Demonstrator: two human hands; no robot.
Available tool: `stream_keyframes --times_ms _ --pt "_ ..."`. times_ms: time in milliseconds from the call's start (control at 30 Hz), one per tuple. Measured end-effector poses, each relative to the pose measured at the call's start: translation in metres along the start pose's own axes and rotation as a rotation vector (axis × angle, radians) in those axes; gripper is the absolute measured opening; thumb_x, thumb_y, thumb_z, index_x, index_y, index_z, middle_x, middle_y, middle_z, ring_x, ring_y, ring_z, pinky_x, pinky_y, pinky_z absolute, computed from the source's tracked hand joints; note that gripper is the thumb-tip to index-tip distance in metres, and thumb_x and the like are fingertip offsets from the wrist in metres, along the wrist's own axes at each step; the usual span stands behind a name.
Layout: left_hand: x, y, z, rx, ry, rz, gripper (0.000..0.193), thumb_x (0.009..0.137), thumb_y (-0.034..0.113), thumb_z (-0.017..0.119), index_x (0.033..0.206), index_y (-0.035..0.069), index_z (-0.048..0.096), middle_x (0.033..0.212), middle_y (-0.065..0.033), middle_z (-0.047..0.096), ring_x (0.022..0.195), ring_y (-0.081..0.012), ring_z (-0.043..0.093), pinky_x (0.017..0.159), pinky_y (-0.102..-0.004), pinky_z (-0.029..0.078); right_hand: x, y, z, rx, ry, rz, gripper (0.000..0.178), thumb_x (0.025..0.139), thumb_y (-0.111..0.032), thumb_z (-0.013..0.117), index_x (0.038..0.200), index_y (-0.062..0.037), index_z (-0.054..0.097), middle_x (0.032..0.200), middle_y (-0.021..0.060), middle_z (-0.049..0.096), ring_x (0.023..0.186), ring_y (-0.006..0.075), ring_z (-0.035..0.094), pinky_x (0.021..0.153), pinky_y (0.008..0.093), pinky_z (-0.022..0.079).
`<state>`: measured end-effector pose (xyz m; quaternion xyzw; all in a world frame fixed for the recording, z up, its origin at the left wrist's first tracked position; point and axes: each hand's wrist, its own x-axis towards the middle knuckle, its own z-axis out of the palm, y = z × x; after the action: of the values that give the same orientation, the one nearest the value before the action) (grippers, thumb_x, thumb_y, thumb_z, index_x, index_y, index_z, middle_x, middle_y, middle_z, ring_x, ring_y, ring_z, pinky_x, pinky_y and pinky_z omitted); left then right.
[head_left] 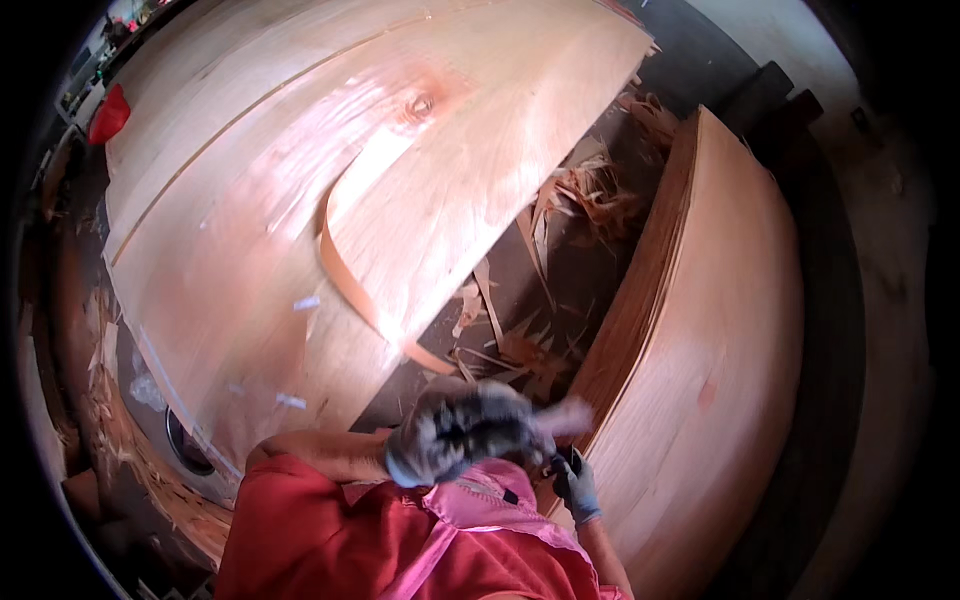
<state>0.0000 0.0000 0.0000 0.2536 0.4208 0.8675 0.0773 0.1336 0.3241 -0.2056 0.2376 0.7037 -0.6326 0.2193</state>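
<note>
My left hand (460, 430), in a grey glove with dark stains, is in front of my chest and smeared by motion. A blurred pinkish shape (566, 417) sticks out to its right; its kind cannot be made out. Lower right, my right hand (577, 488), in a light blue-grey glove with dark fingertips, is closed at the left edge of a stack of wood veneer sheets (735, 330). Whatever its fingers hold is hidden. A large veneer sheet (230, 270) spreads across the left, and a loose curled veneer strip (340, 270) lies on it, its end hanging past the edge near my left hand.
Torn veneer scraps (600, 195) litter the dark floor (590, 265) between the large sheet and the stack. More scraps (105, 400) lie along the far left. A red object (110, 114) sits at the sheet's upper left edge. Dark blocks (765, 105) stand behind the stack.
</note>
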Motion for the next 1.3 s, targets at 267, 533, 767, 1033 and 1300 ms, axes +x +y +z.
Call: stream_keyframes --times_ms 267,533,767,1033,1300 --pt "0.16 -0.024 -0.064 0.45 -0.141 0.397 0.025 0.089 0.01 0.065 0.11 -0.005 0.063 0.092 -0.0225 0.07 0.077 -0.0313 0.072 0.066 -0.0386 0.06 0.154 -0.149 -0.065 -0.279 -0.063 0.081 0.026 0.097 -0.025 0.058 0.109 -0.0025 0.062 0.075 0.0031 0.063 0.06 0.0104 0.06 0.05 0.0237 0.046" --pt "0.275 -0.095 -0.095 0.293 0.205 0.155 0.036 0.098 0.016 0.051 0.126 -0.005 0.048 0.092 -0.0206 0.069 0.077 -0.0283 0.07 0.071 -0.0368 0.058 0.375 -0.231 -0.135 -0.771 -0.332 -0.351 0.026 0.093 -0.007 0.056 0.119 -0.0028 0.059 0.085 0.0088 0.07 0.072 0.0165 0.066 0.064 0.0292 0.052" --pt "0.288 -0.139 -0.149 0.104 1.098 -0.434 0.018 0.097 0.016 0.056 0.097 -0.001 0.061 0.082 -0.0126 0.069 0.063 -0.0172 0.064 0.056 -0.0281 0.053 0.527 -0.414 -0.048 -0.705 -0.602 -0.744 0.03 0.095 0.002 0.05 0.124 -0.0028 0.055 0.085 -0.0001 0.065 0.068 0.0056 0.054 0.061 0.021 0.045" --pt "0.221 -0.149 -0.221 -0.107 0.804 -0.844 0.023 0.092 0.024 0.061 0.093 0.002 0.066 0.071 -0.0112 0.067 0.055 -0.0157 0.064 0.046 -0.0264 0.049 0.581 -0.51 0.005 -0.678 -0.986 -0.618 0.041 0.093 0.002 0.051 0.133 -0.0063 0.056 0.096 -0.0033 0.064 0.073 0.0029 0.051 0.06 0.0178 0.042" --pt "0.242 -0.169 -0.173 0.365 0.518 -1.672 0.062 0.08 0.055 0.067 0.128 0.016 0.059 0.109 -0.0149 0.067 0.105 -0.0274 0.062 0.089 -0.0399 0.049 0.637 -0.611 0.11 -0.779 -1.139 -0.721 0.038 0.096 0.003 0.044 0.132 -0.0039 0.056 0.079 0.0007 0.06 0.057 0.0045 0.05 0.05 0.0195 0.041"
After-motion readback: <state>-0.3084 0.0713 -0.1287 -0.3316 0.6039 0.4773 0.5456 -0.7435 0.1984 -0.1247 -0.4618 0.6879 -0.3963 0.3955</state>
